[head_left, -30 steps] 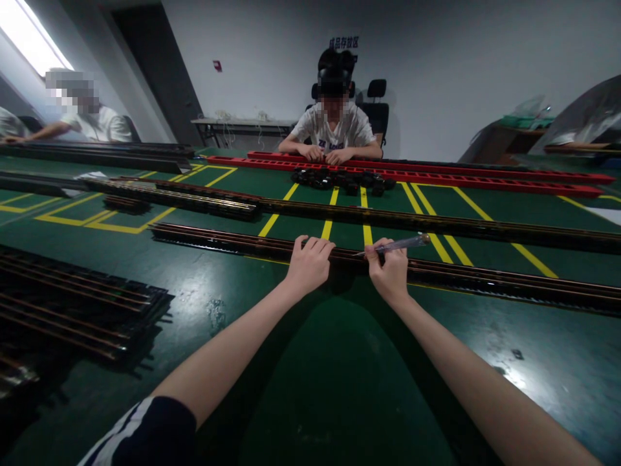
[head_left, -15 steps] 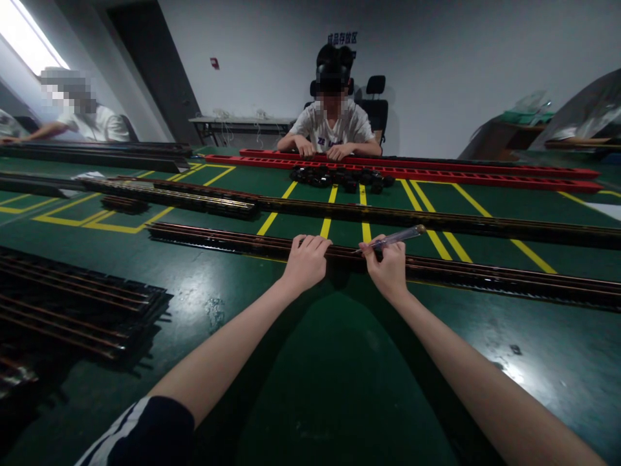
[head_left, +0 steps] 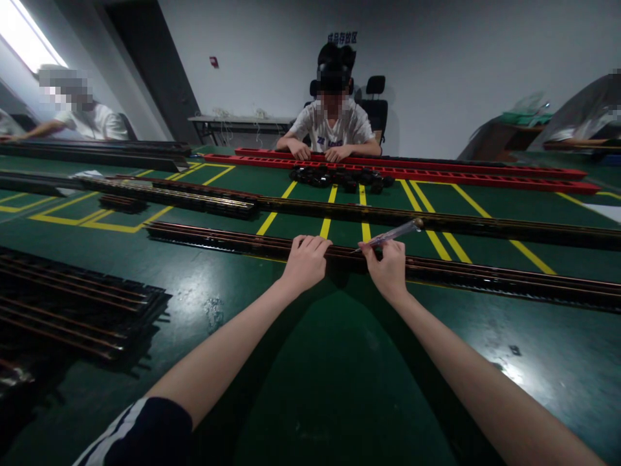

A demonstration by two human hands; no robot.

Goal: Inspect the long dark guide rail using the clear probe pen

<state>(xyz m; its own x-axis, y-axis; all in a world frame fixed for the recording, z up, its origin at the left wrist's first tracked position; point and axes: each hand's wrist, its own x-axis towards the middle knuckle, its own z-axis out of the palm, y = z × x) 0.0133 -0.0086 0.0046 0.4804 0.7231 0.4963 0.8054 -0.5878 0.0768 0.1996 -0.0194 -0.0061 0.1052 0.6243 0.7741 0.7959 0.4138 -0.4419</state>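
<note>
A long black rail [head_left: 466,275] with copper-coloured strips lies across the green table in front of me. My left hand [head_left: 305,262] is closed over the rail, fingers curled on its far edge. Just to the right, my right hand [head_left: 388,266] pinches a screwdriver [head_left: 395,232] with a clear, purplish handle. Its thin shaft slants down to the left, and the tip is at the rail's strips, between my hands. Whether the tip touches a screw is too small to tell.
More black rails lie stacked at the left [head_left: 72,304], and another long rail [head_left: 436,220] runs behind mine. Beyond are a pile of small black parts [head_left: 339,178] and red slotted rails [head_left: 436,176]. Opposite, a person [head_left: 334,123] rests both hands at the red rails. Yellow lines mark the table [head_left: 330,362].
The screwdriver's handle end has tipped slightly up and to the left in my right hand. My left hand stays in place on the rail.
</note>
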